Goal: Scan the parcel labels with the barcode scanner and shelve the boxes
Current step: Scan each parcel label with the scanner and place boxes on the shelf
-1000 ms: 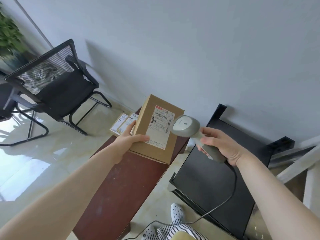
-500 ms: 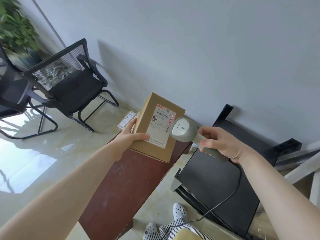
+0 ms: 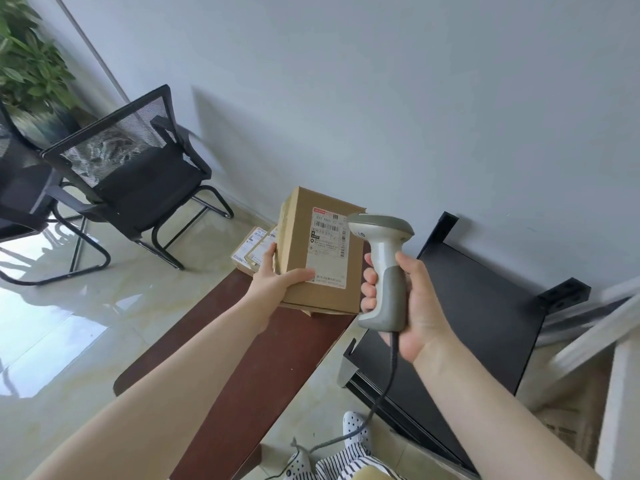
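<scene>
At frame centre, tilted up off the far end of the long dark reddish-brown wooden table point(image 3: 242, 358): brown rectangular cardboard parcel box point(image 3: 294, 244), white printed shipping label point(image 3: 327, 249) facing the camera. Lower edge of box close to or on the tabletop; contact not resolvable.

Left hand point(image 3: 277, 277) at 8 o'clock of the box, gripping its lower left corner: thumb across the front face onto the label's bottom edge, fingers wrapped behind the left side.

Right hand point(image 3: 403, 299) at 4 o'clock of the box, well clear of the left hand, curled round the handle of the grey and off-white corded handheld barcode scanner point(image 3: 384, 271). Scanner upright, head at 3 o'clock of the label and just beside the box's right edge; touching or not, cannot tell. Grey cable point(image 3: 384, 393) hanging from the handle base toward 6 o'clock.

Behind the box at 9 o'clock, two smaller flat labelled cardboard parcels point(image 3: 252, 247) lying on the table's far end.

At 3 to 4 o'clock of the hands: black metal shelf unit point(image 3: 467, 323). At 10 o'clock: black mesh-backed chair point(image 3: 131, 174) on glossy pale tiled floor point(image 3: 52, 323).
</scene>
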`<state>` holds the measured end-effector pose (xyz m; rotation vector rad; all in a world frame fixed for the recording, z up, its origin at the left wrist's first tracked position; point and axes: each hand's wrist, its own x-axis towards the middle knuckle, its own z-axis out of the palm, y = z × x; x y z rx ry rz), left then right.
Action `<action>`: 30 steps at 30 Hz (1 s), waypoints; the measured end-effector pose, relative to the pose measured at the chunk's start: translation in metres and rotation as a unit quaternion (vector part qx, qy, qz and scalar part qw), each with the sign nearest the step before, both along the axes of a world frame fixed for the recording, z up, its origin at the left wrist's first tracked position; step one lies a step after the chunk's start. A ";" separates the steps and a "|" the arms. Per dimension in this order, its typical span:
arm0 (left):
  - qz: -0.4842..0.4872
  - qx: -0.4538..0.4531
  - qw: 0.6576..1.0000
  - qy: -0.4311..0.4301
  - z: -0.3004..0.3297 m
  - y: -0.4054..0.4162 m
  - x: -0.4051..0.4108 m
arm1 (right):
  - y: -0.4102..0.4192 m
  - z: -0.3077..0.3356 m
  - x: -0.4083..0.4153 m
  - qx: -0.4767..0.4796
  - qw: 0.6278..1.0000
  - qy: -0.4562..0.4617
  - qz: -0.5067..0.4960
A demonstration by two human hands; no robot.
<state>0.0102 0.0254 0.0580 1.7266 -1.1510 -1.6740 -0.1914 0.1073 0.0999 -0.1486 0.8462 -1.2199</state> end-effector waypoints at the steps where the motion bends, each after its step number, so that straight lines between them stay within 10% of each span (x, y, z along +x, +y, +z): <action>1: 0.008 -0.003 1.000 0.000 -0.001 0.001 -0.004 | 0.000 0.001 0.004 0.005 1.000 -0.012 -0.007; 23: 0.025 -0.003 1.000 0.006 -0.004 0.007 -0.019 | 0.008 -0.010 -0.004 0.029 0.993 0.098 -0.059; 30: 0.040 0.017 0.999 -0.008 -0.017 0.012 -0.023 | 0.023 -0.084 -0.062 0.224 0.871 0.391 -0.196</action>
